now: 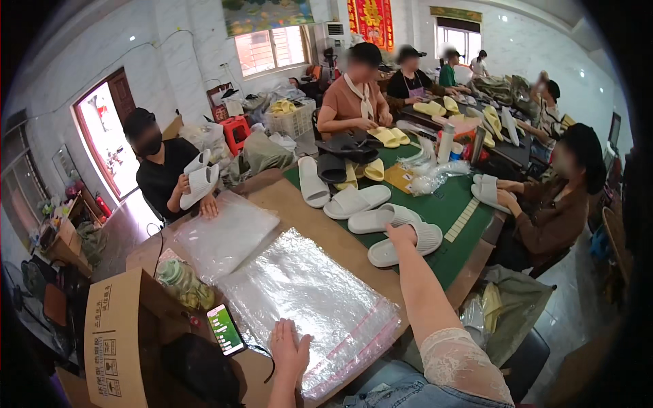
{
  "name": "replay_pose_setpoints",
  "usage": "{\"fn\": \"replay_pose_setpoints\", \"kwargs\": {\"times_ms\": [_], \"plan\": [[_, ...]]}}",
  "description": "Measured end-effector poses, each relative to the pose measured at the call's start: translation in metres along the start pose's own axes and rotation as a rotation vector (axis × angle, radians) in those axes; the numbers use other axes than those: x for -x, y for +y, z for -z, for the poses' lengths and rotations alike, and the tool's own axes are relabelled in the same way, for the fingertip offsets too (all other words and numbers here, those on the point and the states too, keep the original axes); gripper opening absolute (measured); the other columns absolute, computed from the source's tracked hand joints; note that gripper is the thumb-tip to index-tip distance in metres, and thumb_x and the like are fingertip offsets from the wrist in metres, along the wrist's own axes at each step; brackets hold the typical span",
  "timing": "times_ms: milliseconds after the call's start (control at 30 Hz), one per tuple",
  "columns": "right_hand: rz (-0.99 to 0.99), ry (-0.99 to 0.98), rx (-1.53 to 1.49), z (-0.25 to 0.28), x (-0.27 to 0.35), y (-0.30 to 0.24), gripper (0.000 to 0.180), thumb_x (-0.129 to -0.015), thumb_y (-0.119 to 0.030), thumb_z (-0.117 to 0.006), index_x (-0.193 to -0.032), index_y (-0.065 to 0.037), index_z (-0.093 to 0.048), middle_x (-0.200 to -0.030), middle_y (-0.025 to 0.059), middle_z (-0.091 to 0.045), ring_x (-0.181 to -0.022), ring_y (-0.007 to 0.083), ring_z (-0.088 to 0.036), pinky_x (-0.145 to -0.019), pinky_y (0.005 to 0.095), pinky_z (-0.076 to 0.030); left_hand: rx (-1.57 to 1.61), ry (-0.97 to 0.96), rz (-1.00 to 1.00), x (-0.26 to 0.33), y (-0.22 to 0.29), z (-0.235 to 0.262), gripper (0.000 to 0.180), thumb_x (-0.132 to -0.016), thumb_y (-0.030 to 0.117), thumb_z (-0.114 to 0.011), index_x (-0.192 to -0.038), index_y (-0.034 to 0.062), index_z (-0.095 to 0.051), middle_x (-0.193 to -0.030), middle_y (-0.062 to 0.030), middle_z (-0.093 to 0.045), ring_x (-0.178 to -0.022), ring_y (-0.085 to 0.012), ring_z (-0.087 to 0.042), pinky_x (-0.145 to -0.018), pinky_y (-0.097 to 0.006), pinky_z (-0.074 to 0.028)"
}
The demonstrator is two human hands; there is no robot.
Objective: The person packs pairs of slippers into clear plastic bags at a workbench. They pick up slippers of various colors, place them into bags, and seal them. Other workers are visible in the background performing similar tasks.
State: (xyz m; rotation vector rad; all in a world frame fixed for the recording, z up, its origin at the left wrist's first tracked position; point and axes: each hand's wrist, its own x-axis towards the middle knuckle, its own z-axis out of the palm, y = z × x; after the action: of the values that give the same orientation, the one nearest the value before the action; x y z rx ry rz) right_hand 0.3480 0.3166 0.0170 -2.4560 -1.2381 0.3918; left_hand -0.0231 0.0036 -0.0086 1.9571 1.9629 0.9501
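My left hand (289,348) lies flat and open on a stack of clear plastic bags (299,262) with pink-striped edges. To the right, my right arm stretches across the table to a pair of white ribbed slide slippers. My right hand (403,234) closes on them where the farther slipper (365,221) and the nearer slipper (383,253) meet; its fingertips are partly hidden. Just beyond is another white slipper (357,201), and a further white slipper (313,183) stands left of it. A phone (225,329) with a lit green screen rests left of my left hand.
An open cardboard box (115,336) and a green-lidded jar (185,282) stand at the left. Across the table a person in black (162,173) holds white slippers. Co-workers sit along the far and right sides. Black slippers (332,167) and yellow slippers (389,137) lie farther back.
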Motion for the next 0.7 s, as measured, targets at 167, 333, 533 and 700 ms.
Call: {"fn": "replay_pose_setpoints", "kwargs": {"times_ms": [167,333,533,700], "plan": [[0.129,0.147,-0.075,-0.017,-0.037,0.056,0.061,-0.088,-0.048,-0.058,-0.113,0.007,-0.069,-0.119,0.0313,-0.066,-0.111,0.0441,-0.065,-0.096,0.049,-0.051,0.017,-0.007,-0.027,0.0,0.001,-0.007,0.071,-0.089,0.039,-0.068,-0.141,-0.0039,-0.048,-0.149,-0.0283,-0.045,-0.141,-0.0448,-0.037,-0.118,-0.054,-0.026],[0.28,0.091,-0.004,0.042,0.002,0.103,0.058,-0.084,-0.045,-0.06,-0.107,0.008,-0.07,-0.11,0.0312,-0.069,-0.103,0.0447,-0.067,-0.092,0.0498,-0.052,0.021,-0.016,-0.009,0.002,0.007,0.0,0.07,-0.089,0.039,-0.068,-0.14,-0.0047,-0.048,-0.147,-0.0308,-0.045,-0.139,-0.048,-0.038,-0.117,-0.055,-0.026],[0.345,0.057,0.101,0.059,0.025,0.128,0.072,-0.081,-0.06,-0.066,-0.103,0.008,-0.069,-0.104,0.0309,-0.069,-0.102,0.0435,-0.067,-0.09,0.0503,-0.051,0.027,-0.012,-0.03,0.003,0.016,0.005,0.068,-0.088,0.038,-0.071,-0.138,-0.0033,-0.051,-0.146,-0.0278,-0.047,-0.139,-0.0452,-0.04,-0.118,-0.055,-0.027],[0.295,0.223,0.058,0.033,0.028,0.126,0.057,-0.086,-0.053,-0.067,-0.093,0.004,-0.071,-0.098,0.0271,-0.071,-0.092,0.0455,-0.068,-0.084,0.0539,-0.052,0.105,-0.15,-0.269,0.004,0.034,0.018,0.074,-0.078,0.042,-0.082,-0.136,0.0035,-0.057,-0.146,-0.0207,-0.051,-0.14,-0.0428,-0.04,-0.117,-0.051,-0.031]]}}
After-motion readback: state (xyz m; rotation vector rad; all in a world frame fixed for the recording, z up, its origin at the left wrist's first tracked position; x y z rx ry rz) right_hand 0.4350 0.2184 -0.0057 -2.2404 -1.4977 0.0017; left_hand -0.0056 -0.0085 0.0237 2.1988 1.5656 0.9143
